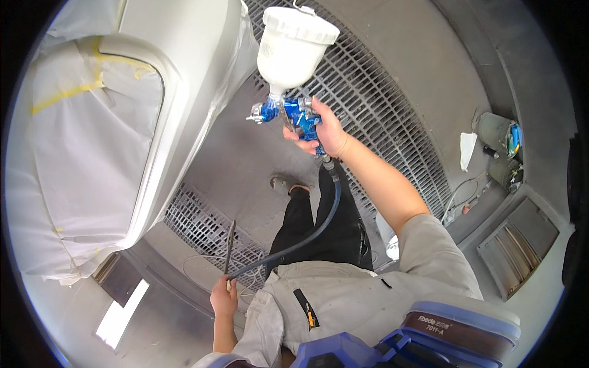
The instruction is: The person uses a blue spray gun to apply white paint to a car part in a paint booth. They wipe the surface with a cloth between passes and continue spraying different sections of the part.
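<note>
My right hand (330,129) grips a blue paint spray gun (301,117) by its handle, the fingers by the trigger. A white gravity-feed cup (292,55) with a lid sits upright on top. The gun's nozzle faces left towards a white vehicle body (202,46), with a gap between them. Masking film (101,152) edged with yellow tape covers the body's window area. From the handle a dark air hose (329,216) curves down across my legs to my left hand (224,294), which is shut on it at the lower left. No spray is visible.
Metal floor grating (391,119) runs behind the gun and to the right. On the right are cylindrical units (499,133) by the wall, a hanging white cloth (467,149) and a vent opening (513,253). A white bucket (386,230) stands near my right leg. My respirator (460,326) fills the bottom edge.
</note>
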Motion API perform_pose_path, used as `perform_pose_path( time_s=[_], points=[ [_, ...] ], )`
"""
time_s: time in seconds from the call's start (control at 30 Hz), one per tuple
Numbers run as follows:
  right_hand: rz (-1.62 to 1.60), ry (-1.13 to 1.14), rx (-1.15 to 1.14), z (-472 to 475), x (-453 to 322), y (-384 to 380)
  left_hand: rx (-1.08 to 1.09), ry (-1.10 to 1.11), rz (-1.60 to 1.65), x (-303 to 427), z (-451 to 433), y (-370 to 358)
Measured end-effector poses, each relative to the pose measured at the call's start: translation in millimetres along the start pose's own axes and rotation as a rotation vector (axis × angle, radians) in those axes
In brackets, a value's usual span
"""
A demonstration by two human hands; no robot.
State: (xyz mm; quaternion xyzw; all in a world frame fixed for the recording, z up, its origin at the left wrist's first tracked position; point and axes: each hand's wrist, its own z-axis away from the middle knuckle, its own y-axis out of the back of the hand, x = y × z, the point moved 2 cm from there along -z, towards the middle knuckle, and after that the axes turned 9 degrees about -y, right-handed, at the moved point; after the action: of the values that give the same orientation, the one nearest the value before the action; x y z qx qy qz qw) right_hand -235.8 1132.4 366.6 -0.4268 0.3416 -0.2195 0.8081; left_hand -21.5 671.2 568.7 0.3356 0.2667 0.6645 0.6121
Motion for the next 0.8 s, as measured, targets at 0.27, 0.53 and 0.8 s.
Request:
perform_pose_path(
  time_s=[0.27, 0.53, 0.8],
  points=[
    [0.307, 0.433, 0.604, 15.8, -126.1, -18.8, 0.047, 0.088, 0.076, 52.2, 4.4, -9.8],
    [0.267, -0.001, 0.237, 36.3, -129.9, -92.5, 0.358, 0.068, 0.177, 52.3, 37.8, 2.3],
    [0.533, 0.556, 0.563, 22.4, -175.4, -117.8, 0.273, 0.125, 0.18, 78.5, 35.7, -32.9]
  ],
)
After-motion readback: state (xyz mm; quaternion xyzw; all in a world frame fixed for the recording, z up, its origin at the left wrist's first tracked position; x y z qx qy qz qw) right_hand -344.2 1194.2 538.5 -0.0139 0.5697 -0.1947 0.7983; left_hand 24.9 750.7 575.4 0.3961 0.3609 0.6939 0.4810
